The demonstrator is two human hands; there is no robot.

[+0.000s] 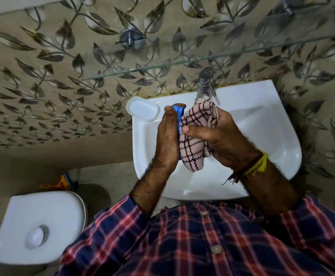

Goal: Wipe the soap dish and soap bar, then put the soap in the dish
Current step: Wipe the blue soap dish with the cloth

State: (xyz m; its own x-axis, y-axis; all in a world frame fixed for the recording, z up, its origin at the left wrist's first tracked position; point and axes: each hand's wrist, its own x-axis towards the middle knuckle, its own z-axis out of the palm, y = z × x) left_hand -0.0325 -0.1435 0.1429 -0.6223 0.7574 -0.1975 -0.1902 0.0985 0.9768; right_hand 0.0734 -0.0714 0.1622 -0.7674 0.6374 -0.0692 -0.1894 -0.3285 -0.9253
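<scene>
Over the white sink (pixel 262 120), my left hand (pixel 166 134) holds a blue plastic soap dish (pixel 177 112) on edge; only its thin rim shows past my thumb and palm. My right hand (pixel 226 140) grips a bunched pink checked cloth (pixel 196 124) and presses it against the blue dish's inner side. A white oval dish-like piece (pixel 142 109) lies on the sink's back left corner. I cannot tell whether that piece is a lid or holds the soap; no soap bar shows clearly.
A chrome tap (pixel 204 82) stands at the back of the sink, just behind the cloth. A glass shelf (pixel 182 64) runs along the leaf-patterned wall above it. A white toilet cistern (pixel 39 226) sits lower left, with an orange brush (pixel 62 183) behind it.
</scene>
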